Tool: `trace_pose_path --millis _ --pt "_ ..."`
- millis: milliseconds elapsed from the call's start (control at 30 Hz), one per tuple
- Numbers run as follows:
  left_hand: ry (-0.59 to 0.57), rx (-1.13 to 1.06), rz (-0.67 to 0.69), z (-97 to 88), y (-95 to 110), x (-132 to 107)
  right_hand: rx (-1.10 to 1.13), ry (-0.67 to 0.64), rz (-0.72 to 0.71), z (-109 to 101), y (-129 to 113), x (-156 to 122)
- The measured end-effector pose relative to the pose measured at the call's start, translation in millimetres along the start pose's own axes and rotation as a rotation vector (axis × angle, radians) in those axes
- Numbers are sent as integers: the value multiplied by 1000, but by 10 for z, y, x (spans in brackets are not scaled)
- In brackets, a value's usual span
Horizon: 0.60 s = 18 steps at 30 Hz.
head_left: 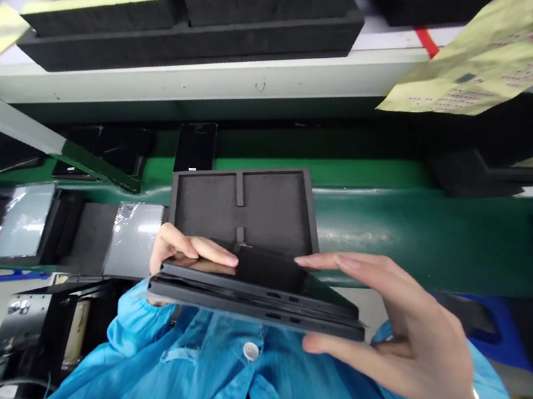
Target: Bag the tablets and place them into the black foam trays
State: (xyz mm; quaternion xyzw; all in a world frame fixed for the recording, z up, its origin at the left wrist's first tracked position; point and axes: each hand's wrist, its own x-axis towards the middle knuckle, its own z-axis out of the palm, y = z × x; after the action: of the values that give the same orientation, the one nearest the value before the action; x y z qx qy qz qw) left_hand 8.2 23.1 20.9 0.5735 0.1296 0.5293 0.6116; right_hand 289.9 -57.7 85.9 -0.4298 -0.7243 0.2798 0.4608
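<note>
Two thin black tablets [262,293] lie one on top of the other, nearly level, in front of my chest. A narrow gap shows between them, and small slots show along their near edges. My left hand [188,248] grips their left end, with fingers over the upper screen. My right hand [408,330] spans the right part, its straight fingers at the top face and its thumb at the underside; the palm stays apart from the end. Behind the tablets is a dark grey foam tray [270,203] with shallow divided recesses, its front part hidden.
Black foam blocks [272,38] sit on the white shelf [258,87] above. Yellow printed paper [484,65] hangs at the right. A black tablet [196,147] lies on the green bench [384,225]. Plastic-wrapped panels [135,239] are at the left, near a shelf post [53,139].
</note>
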Motion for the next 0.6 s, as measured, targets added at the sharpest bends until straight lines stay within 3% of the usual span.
trace_pose_path --millis 67,200,333,400,467,533,600 --pt "-87 5 57 2 -2 -8 -36 -7 -15 -35 -58 19" --pt "-60 -20 -90 117 53 0 -257 -86 -107 2 -210 172" --pt "-143 150 -200 325 53 85 -397 -204 -247 223 -210 345" --pt "-198 305 -165 362 46 140 -382 -200 -255 310 -136 341" --pt "-206 467 -43 283 78 168 -317 -151 -213 326 -62 264" --pt "-76 701 85 73 138 130 -251 -33 -140 272 -22 146" --pt "180 914 102 -211 169 14 -221 50 -85 190 -6 30"
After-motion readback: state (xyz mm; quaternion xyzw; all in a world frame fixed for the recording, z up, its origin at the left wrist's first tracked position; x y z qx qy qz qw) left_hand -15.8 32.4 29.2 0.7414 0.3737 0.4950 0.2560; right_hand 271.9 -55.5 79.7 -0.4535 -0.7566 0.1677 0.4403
